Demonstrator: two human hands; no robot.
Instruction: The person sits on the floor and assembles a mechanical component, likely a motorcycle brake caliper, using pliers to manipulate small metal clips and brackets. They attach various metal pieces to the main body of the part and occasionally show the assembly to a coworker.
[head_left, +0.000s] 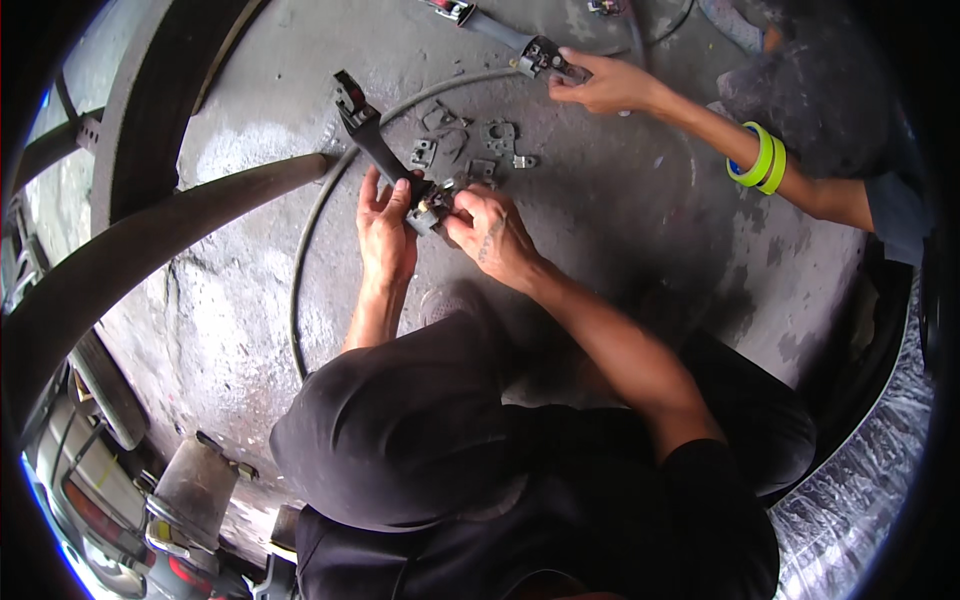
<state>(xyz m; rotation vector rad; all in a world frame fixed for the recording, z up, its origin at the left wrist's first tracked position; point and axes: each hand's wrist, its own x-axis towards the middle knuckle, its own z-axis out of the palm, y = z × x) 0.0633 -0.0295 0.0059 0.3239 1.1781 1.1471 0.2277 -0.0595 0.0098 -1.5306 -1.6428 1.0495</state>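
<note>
My left hand (pixel 388 225) is wrapped round the near part of a long dark lever-like part (pixel 372 135), which looks like a seat-belt buckle stalk. It has a wider far end with a bit of red and a bare metal mechanism at its near end. Closed on that near end, my right hand (pixel 492 232) has its fingertips at the metal mechanism (pixel 428 208); any small piece between them is hidden. Just beyond my hands, several small dark plates and brackets (pixel 498 133) lie on the concrete floor, along with a small pale metal piece (pixel 525 161).
At upper right, another person's hand (pixel 610 82), with a yellow-green wristband (pixel 770 160), holds a similar part (pixel 500 35). A hose (pixel 300 270) curves across the floor. Dark curved beams (pixel 190 220) reach in from the left. Machinery (pixel 190 500) stands at lower left; plastic sheeting (pixel 860 500) lies lower right.
</note>
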